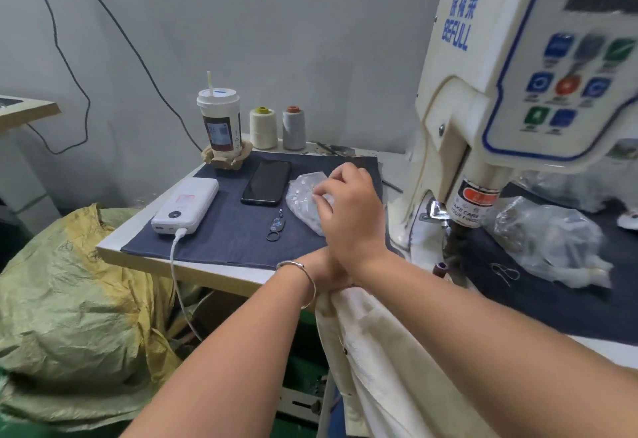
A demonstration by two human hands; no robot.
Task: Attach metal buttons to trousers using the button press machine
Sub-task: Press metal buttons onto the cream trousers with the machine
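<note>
Button pickup: right hand (348, 203), fingers curled, pinches into the plastic bag of buttons (303, 201) left of the press machine (483, 109); left hand (321, 273), fingers hidden, meets the cream trousers (373, 351) below; take one button only.

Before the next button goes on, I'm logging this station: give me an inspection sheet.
Surface: white table under a dark cloth.
Job's things: clear bag, contents unclear; cream trousers hanging off the edge; button press machine.
Clutter: phone, power bank, cup, two thread cones, key ring, second bag.
Hands: right hand reaching into the bag; left hand mostly hidden, at the trousers.
Cables: white charging cable; black wall cable.
Surroundings: yellow-green sack.
</note>
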